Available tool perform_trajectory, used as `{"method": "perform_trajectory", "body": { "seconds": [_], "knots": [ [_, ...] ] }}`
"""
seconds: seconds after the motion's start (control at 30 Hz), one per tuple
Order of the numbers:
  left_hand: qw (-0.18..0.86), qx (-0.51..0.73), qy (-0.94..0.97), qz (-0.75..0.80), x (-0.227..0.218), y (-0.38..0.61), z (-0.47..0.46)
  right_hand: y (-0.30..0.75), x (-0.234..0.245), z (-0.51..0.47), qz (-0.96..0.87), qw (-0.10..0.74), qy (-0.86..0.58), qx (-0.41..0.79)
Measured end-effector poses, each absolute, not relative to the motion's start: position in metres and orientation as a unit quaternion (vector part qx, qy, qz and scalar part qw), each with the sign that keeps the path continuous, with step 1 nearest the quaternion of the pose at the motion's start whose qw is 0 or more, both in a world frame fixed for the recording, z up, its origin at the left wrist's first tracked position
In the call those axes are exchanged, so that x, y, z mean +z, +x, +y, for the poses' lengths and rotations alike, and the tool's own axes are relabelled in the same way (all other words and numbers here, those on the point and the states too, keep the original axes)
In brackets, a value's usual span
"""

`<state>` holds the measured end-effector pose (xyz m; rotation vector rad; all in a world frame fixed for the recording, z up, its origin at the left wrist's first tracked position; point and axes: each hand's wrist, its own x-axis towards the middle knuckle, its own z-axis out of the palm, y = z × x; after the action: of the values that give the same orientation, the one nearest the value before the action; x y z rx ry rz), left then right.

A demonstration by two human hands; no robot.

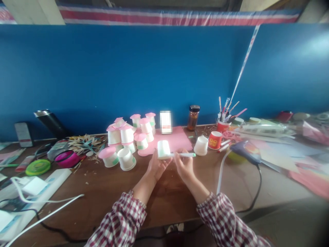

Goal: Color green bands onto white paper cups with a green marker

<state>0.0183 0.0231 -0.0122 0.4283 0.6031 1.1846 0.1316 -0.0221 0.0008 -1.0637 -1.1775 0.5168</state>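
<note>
My left hand [156, 165] is closed round a white paper cup [163, 148] with pale green on its side, held tilted above the table's middle. In my right hand [184, 165] is a marker pen [187, 155] with a green end pointing right. Its other end is at the cup's lower right edge; I cannot tell whether it touches. Under and behind the cup lies a pink sheet [177, 137]. To the left stand several upturned paper cups with pink paper tops [126, 133], some stacked, and a bare white cup [126, 159]. Another white cup [201, 145] stands on the right.
A red paper cup [215, 140], a pen holder [223, 126] and a dark-lidded jar [193, 118] stand at the back right. A glue gun [245, 152] with a cord lies right. On the left are wooden sticks [83, 145], a magenta case [67, 159] and a power strip [58, 180].
</note>
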Motion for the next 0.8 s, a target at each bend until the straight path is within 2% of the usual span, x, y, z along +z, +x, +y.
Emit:
{"method": "perform_trajectory", "body": {
  "seconds": [0.27,0.8],
  "knots": [
    [0.785,0.509,0.219,0.276,-0.013,0.0164,0.023,0.1313,0.0014,-0.0222,-0.504,0.676,-0.478,0.245],
    [0.769,0.523,0.214,0.299,-0.0158,0.017,0.0237,0.1315,0.0013,-0.0221,-0.527,0.652,-0.49,0.238]
  ]
}}
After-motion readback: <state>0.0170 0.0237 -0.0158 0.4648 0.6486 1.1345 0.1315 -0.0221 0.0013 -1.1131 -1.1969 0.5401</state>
